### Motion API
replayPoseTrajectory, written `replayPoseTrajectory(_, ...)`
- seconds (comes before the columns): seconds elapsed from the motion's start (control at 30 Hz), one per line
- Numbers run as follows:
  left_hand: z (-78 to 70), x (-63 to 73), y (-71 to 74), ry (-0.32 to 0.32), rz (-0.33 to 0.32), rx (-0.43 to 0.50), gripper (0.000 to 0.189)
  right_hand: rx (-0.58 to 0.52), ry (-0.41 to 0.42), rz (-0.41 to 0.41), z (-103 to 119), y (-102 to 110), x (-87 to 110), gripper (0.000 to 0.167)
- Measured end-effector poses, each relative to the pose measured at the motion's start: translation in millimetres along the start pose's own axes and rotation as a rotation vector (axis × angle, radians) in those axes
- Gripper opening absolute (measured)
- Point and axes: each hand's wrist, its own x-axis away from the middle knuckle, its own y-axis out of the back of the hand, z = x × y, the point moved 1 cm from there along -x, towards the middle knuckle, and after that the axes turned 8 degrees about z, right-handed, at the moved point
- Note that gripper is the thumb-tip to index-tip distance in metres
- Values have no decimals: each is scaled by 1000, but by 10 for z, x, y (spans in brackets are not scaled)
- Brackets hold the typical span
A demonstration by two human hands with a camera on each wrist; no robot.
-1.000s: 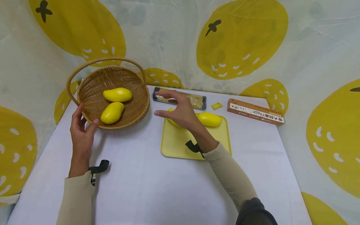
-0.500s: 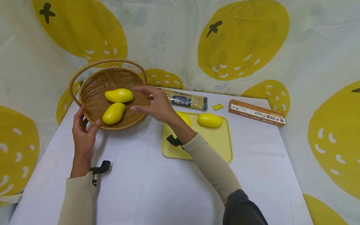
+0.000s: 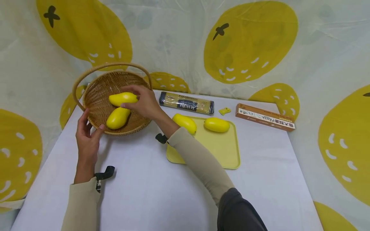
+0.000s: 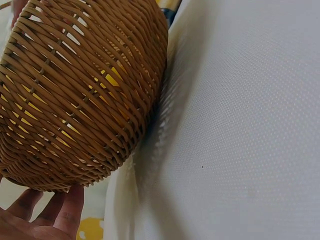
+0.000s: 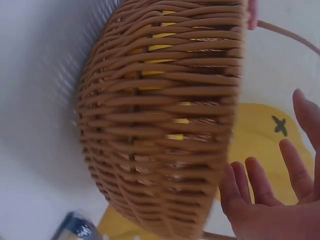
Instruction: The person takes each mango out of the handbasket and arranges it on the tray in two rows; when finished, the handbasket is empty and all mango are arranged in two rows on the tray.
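Observation:
A brown wicker basket (image 3: 98, 96) with an arched handle stands at the back left and holds two yellow mangoes, an upper one (image 3: 119, 99) and a lower one (image 3: 116, 119). My left hand (image 3: 88, 138) grips the basket's near left edge, thumb at the rim; in the left wrist view its fingers (image 4: 69, 212) touch the weave. My right hand (image 3: 145, 102) reaches over the basket's right side, thumb and fingers spread beside the upper mango. Whether it touches that mango I cannot tell. The right wrist view shows the fingers apart, beyond the rim.
Right of the basket lies a yellow tray (image 3: 214, 147) with a left mango (image 3: 185, 123) and a right mango (image 3: 217, 124). Behind it are a spaghetti packet (image 3: 186, 103), a small yellow wrapper (image 3: 224, 111) and a brown pasta box (image 3: 265, 117). A patterned cloth (image 3: 179, 41) hangs behind.
My right hand has moved left from above the tray to over the basket, uncovering the tray's left mango. My left hand stays at the basket's edge; the view has shifted slightly.

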Motion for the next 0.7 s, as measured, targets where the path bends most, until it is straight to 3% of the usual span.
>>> replayPoseTrajectory(0.23,8,-7,6,-21,4,3,77,27,-99,-9,-37,-88,-220,57)
replayPoseTrajectory(0.7,22,-15,15,-18,6,2,77,98,-188,22,-206,-190,-551,51)
